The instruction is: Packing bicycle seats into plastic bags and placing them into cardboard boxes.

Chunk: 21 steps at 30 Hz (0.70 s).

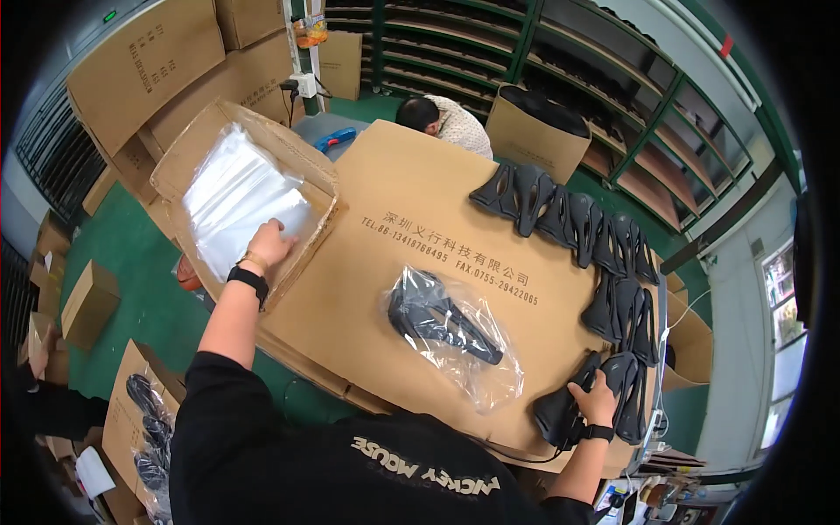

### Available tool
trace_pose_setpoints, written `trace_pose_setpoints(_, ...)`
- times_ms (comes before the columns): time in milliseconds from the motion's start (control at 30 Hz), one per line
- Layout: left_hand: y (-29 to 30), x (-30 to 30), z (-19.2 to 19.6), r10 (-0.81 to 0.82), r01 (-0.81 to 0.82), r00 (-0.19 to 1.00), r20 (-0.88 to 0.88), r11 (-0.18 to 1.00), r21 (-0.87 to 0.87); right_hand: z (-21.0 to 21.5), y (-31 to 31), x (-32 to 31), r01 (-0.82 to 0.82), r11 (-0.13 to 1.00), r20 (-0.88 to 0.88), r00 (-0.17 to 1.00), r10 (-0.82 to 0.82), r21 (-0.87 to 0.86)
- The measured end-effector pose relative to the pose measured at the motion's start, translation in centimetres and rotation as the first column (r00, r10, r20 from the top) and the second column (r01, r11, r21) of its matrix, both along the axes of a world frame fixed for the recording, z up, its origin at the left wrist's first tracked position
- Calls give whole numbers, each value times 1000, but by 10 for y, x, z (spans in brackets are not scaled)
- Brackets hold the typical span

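Note:
My left hand (pixel 269 243) reaches into an open cardboard box (pixel 324 166) at the left and lies on a stack of clear plastic bags (pixel 241 197), fingers spread and slightly bent. At the lower right, my right hand (pixel 595 400) is closed around a black bicycle saddle (pixel 555 413) at the end of a row. Between my hands lies another saddle (pixel 437 315) inside a clear plastic bag, flat on the cardboard-covered table (pixel 350 306). Several bare black saddles (pixel 582 223) line the table's far right and right edges, standing close together.
A co-worker (pixel 451 122) bends down beyond the table. Large cartons (pixel 144 61) are stacked at the left. Bagged saddles (pixel 150 433) fill a carton at the lower left, near another person's arm (pixel 61 407). Green shelving (pixel 604 79) stands at the back; a blue-handled tool (pixel 336 138) lies behind the box.

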<state>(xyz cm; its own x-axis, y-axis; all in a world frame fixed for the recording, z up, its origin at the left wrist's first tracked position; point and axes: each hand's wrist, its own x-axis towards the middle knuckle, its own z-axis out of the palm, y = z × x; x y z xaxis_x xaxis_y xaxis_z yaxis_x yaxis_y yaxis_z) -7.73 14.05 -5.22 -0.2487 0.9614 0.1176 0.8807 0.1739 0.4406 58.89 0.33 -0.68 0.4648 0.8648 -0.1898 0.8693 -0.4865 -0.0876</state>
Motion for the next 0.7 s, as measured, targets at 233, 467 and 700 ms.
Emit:
trace_pose_setpoints(233,-2,-34,-49,95,-95,995,7,994,62,-39,15,14,-260,957,6,965,261,131)
trace_pose_setpoints(467,7,-47,-41,-16,7,998,63,991,131,-52,11,14,-404,890,124,914,386,211)
trace_pose_setpoints(700,12,-75,-63,82,-47,954,-289,991,125,-73,-14,25,-457,650,391,884,257,607)
